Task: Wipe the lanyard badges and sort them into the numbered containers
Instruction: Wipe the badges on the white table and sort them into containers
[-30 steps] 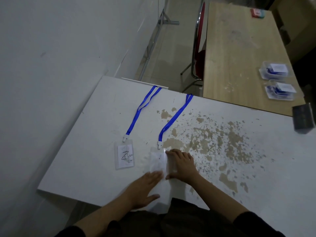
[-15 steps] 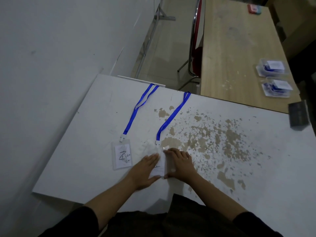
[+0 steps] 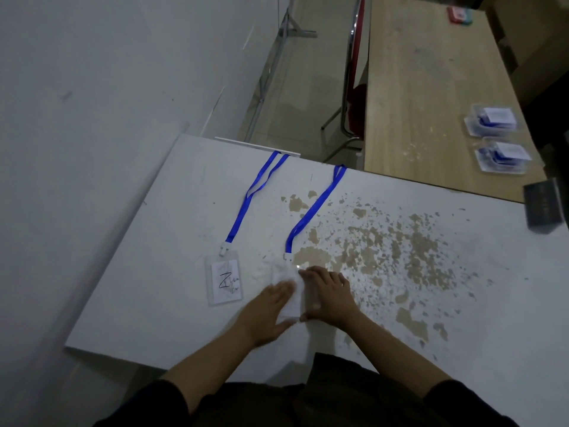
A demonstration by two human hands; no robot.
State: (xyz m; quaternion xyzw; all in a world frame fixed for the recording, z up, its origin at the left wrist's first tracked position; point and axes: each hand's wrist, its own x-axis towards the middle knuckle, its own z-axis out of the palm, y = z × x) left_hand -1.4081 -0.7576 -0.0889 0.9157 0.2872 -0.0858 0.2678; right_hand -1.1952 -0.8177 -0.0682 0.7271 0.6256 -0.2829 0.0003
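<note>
A: Starting at the left of the frame, what lies on the white table (image 3: 147, 285)?

B: A badge with handwriting (image 3: 224, 280), flat in its clear sleeve at centre left. Its blue lanyard (image 3: 251, 197) runs up toward the table's far edge.

A: And next to it?

B: The left hand (image 3: 267, 312), just below centre. Its fingers are stretched out flat and pressed down on something pale and blurred, which may be a wipe; I cannot tell for sure. It grips nothing that I can see.

A: Where is the second badge (image 3: 291, 295)?

B: Between the two hands, at lower centre, mostly covered. Its own blue strap (image 3: 314, 211) climbs diagonally to the table's far edge.

A: The right hand (image 3: 329, 295)?

B: Touching the badge's right side. The fingers lie extended with the thumb at the badge's lower edge, pinning it flat rather than curling round it.

A: Further right?

B: Brown chipped patches (image 3: 394, 254) across the table's surface. At the right edge, a dark box (image 3: 543, 204). Above it, at upper right, two clear containers (image 3: 498, 137) holding blue lanyards and white cards sit on a wooden table (image 3: 412, 97).
</note>
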